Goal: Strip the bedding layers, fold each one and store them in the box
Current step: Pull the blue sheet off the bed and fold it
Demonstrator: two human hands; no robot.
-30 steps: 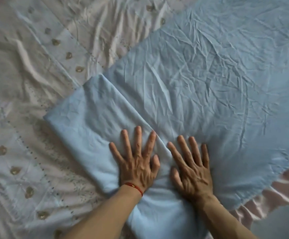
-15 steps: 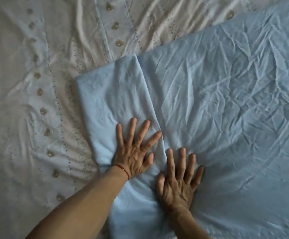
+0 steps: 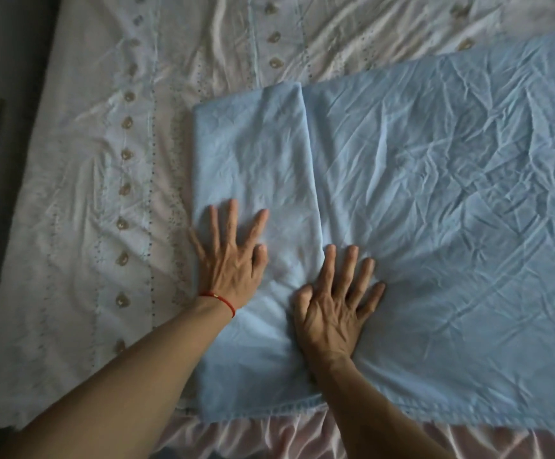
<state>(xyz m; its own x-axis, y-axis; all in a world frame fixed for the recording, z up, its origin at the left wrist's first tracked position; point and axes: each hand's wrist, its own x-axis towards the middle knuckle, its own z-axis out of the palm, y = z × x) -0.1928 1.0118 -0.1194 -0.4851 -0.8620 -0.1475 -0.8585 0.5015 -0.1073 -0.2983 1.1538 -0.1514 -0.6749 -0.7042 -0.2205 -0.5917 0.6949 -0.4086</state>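
From my head view, the blue sheet (image 3: pixel 435 200) lies on the bed, its folded flap at nine o'clock. My left hand (image 3: pixel 233 260) and right hand (image 3: pixel 334 306) press flat, fingers spread, gripping nothing. I should smooth outward along the crease.

Creased blue sheet (image 3: pixel 435 200), left end folded
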